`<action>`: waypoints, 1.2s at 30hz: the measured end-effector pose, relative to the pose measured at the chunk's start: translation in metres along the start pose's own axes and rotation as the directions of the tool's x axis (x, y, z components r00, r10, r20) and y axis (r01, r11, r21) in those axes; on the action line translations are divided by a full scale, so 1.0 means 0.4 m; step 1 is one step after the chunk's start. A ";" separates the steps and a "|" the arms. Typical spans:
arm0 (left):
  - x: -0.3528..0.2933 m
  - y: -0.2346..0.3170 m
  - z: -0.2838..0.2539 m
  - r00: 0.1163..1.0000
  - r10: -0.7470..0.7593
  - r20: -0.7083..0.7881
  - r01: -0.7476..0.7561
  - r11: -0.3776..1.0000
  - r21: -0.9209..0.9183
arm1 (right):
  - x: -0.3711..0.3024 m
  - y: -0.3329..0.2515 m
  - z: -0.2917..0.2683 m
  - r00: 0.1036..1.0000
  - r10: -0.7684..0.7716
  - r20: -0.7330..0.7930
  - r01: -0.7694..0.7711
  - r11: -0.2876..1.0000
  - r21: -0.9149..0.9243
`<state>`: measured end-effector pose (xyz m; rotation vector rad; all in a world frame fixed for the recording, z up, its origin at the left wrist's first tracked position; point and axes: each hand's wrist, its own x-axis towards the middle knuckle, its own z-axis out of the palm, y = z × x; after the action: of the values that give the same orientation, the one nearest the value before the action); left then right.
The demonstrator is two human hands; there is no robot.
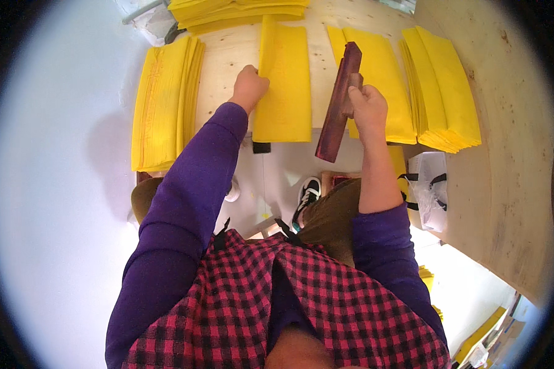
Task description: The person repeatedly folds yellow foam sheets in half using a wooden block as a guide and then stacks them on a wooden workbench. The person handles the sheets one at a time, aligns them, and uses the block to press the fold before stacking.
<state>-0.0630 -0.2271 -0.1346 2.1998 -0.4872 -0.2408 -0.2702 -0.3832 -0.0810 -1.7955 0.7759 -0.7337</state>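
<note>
On the pale wooden table (221,61), a folded yellow cloth piece (286,92) lies lengthwise in front of me, its near end at the table's edge. My left hand (250,87) is closed at its left edge, the fingertips partly hidden. In my right hand (368,107) is a long, straight dark-red bar (337,114) with a short block-like grip, gripped from the right side. The bar is tilted, its top leaning right, above the gap between the middle piece and the yellow pieces (388,92) to its right.
A thick stack of folded yellow pieces (160,104) lies at the left; another stack (440,92) lies at the far right, by a wooden panel (498,154). More yellow pieces (240,12) lie at the back. Below the table's right side hangs a white bag (429,190) with black straps.
</note>
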 end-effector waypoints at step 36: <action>-0.088 -0.361 -0.678 0.973 -0.103 0.207 0.224 0.636 -0.738 | 0.014 0.019 0.050 0.992 0.104 0.066 -0.111 0.987 0.116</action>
<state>0.0334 0.0614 -0.0787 1.3819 -0.1910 -0.5966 -0.2527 -0.3787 -0.0935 -1.6469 0.7667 -0.6390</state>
